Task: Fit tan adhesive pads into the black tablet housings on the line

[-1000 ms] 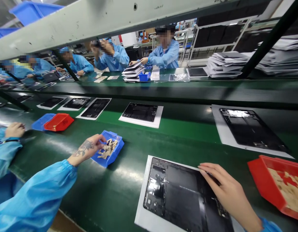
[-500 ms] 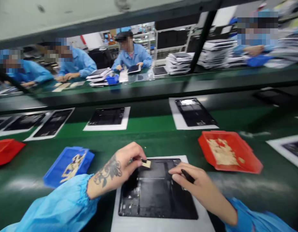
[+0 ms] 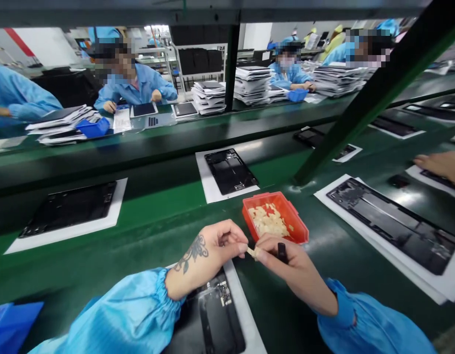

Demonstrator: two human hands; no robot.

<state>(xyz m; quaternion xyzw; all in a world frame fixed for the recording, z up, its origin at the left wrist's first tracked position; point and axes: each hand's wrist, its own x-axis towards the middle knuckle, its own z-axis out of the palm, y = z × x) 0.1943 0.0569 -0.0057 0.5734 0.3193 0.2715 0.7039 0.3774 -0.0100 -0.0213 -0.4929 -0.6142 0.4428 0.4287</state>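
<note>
A small cream-coloured piece (image 3: 251, 252) is pinched between the fingertips of both hands, just in front of the red tray. My left hand (image 3: 222, 246), tattooed near the wrist, grips its left end with thumb and forefinger. My right hand (image 3: 286, 263) pinches the other end and also has a short black tool (image 3: 282, 252) tucked in its fingers. Below my left forearm lies a black tablet housing (image 3: 212, 314) on a white sheet (image 3: 245, 314), partly hidden by the sleeve. Cream pieces fill much of the red tray (image 3: 300, 227).
More black housings on white sheets lie ahead (image 3: 230, 172), at left (image 3: 79, 204) and at right (image 3: 393, 221). A blue tray (image 3: 24, 324) is at lower left. A green post (image 3: 345, 118) slants down at right. Another person's hand (image 3: 443, 166) is at the right edge. People sit opposite.
The view has turned to the right. My hands have moved off the housing and come together near the red tray; the cream piece is now held between both.
</note>
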